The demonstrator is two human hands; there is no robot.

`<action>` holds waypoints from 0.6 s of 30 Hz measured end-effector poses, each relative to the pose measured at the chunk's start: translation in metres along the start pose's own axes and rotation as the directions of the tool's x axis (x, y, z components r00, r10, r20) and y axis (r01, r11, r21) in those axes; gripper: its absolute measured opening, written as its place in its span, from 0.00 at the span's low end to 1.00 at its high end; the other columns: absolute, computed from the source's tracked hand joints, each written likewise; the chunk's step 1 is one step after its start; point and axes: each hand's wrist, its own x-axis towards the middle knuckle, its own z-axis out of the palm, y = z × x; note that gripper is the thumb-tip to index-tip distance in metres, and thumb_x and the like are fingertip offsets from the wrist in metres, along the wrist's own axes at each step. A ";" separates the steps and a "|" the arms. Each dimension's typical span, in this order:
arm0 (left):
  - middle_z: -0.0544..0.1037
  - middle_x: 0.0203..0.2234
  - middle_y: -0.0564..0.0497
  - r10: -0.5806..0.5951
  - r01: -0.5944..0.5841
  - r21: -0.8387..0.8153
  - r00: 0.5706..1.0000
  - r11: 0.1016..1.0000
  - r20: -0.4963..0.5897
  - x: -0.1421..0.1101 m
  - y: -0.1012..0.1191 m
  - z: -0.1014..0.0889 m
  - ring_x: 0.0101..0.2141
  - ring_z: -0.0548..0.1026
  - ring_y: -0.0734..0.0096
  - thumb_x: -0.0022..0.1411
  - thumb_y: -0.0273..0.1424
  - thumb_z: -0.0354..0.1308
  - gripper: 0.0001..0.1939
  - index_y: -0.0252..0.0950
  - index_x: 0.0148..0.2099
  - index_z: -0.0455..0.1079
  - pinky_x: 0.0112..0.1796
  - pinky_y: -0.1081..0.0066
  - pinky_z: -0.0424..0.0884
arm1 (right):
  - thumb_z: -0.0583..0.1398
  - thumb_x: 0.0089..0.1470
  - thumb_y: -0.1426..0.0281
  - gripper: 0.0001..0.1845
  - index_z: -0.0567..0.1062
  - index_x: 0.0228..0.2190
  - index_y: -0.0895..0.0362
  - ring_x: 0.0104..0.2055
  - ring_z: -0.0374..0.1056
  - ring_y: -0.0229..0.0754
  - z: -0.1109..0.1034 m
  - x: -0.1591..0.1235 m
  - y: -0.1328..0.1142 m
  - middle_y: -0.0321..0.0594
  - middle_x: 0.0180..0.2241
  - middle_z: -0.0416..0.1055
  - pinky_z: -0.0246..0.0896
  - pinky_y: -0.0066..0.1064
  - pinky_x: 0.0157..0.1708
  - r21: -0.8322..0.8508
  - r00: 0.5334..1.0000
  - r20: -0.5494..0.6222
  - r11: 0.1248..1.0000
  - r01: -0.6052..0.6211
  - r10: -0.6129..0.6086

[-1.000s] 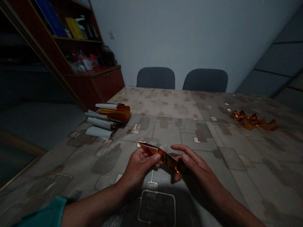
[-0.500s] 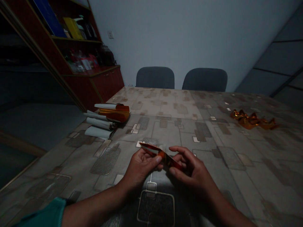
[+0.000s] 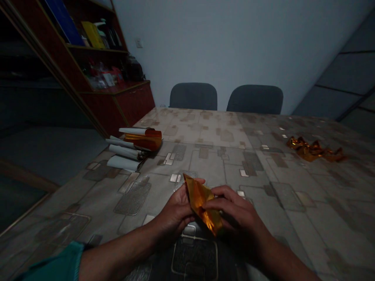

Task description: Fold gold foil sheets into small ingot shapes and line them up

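A folded piece of shiny gold foil paper (image 3: 199,197) is held above the near middle of the table, its pointed end up and to the left. My left hand (image 3: 180,207) grips it from the left and beneath, with the thumb along its lower edge. On the right side, my right hand (image 3: 236,207) is closed on the paper, its fingers pressing on the gold face. Part of the paper's lower right end is hidden by the right hand's shadow and fingers.
Curled gold-and-white paper sheets (image 3: 140,144) lie at the table's left. Several folded gold paper shapes (image 3: 313,150) sit in a row on the right. Two grey chairs (image 3: 193,95) stand behind the patterned table (image 3: 211,130), and a red cabinet (image 3: 134,101) is at the back left.
The folded paper has turned from nearly edge-on to show its broad gold face. My right hand's fingers have moved onto that face, and my left hand stays on its left side.
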 end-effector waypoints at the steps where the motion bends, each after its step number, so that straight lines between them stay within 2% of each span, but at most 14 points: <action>1: 0.80 0.37 0.51 0.012 -0.012 0.000 1.000 1.000 0.009 0.000 0.000 0.000 0.32 0.79 0.70 0.42 0.21 0.73 0.33 0.37 0.51 0.68 0.33 0.73 0.75 | 0.61 0.58 0.78 0.18 0.77 0.47 0.48 0.45 0.72 0.45 0.000 0.000 -0.001 0.44 0.45 0.71 0.70 0.35 0.40 -0.007 1.000 0.004 1.000 -0.011 0.011; 4: 0.80 0.34 0.51 0.029 -0.029 0.005 0.999 1.000 0.016 0.001 0.002 0.002 0.33 0.79 0.67 0.42 0.22 0.72 0.31 0.37 0.51 0.70 0.33 0.73 0.74 | 0.61 0.60 0.74 0.14 0.78 0.46 0.48 0.43 0.72 0.46 0.000 -0.002 -0.002 0.44 0.43 0.72 0.70 0.36 0.38 -0.026 1.000 0.014 0.999 -0.026 0.027; 7: 0.81 0.37 0.46 0.024 -0.025 0.016 1.000 1.000 0.008 -0.001 0.006 0.004 0.36 0.79 0.64 0.48 0.25 0.69 0.25 0.34 0.50 0.71 0.34 0.72 0.75 | 0.61 0.61 0.72 0.12 0.79 0.44 0.47 0.41 0.71 0.46 -0.001 -0.004 0.001 0.44 0.43 0.72 0.69 0.37 0.36 -0.073 1.000 0.010 0.997 -0.011 0.012; 10: 0.81 0.40 0.45 0.036 -0.036 0.020 0.999 0.999 0.022 -0.002 0.007 0.002 0.37 0.79 0.63 0.50 0.25 0.66 0.23 0.34 0.51 0.72 0.36 0.71 0.75 | 0.61 0.61 0.72 0.11 0.80 0.42 0.48 0.40 0.71 0.45 -0.003 -0.003 0.004 0.44 0.44 0.71 0.68 0.35 0.34 -0.094 1.000 0.002 0.996 -0.004 0.004; 12: 0.80 0.42 0.44 0.044 -0.045 0.014 0.998 0.999 0.054 -0.003 0.008 0.000 0.39 0.79 0.61 0.51 0.25 0.65 0.24 0.35 0.52 0.72 0.37 0.69 0.76 | 0.62 0.59 0.73 0.11 0.80 0.41 0.48 0.42 0.71 0.45 -0.006 -0.002 0.004 0.42 0.44 0.70 0.68 0.35 0.36 -0.059 1.000 -0.016 0.998 -0.023 0.022; 15: 0.80 0.43 0.42 0.059 -0.056 -0.024 0.992 0.998 0.109 -0.005 0.011 -0.001 0.39 0.80 0.59 0.52 0.26 0.66 0.25 0.34 0.53 0.70 0.38 0.65 0.78 | 0.65 0.56 0.74 0.12 0.78 0.42 0.47 0.46 0.70 0.46 -0.011 0.000 0.003 0.41 0.45 0.71 0.67 0.37 0.43 0.052 0.992 -0.051 0.992 -0.112 0.114; 18: 0.80 0.42 0.41 0.073 -0.069 -0.049 0.992 0.996 0.098 -0.004 0.012 0.000 0.37 0.80 0.61 0.55 0.28 0.67 0.24 0.33 0.54 0.69 0.37 0.65 0.78 | 0.66 0.55 0.73 0.14 0.77 0.43 0.47 0.50 0.69 0.46 -0.014 0.000 0.002 0.41 0.48 0.70 0.65 0.38 0.47 0.155 0.978 -0.055 0.969 -0.191 0.202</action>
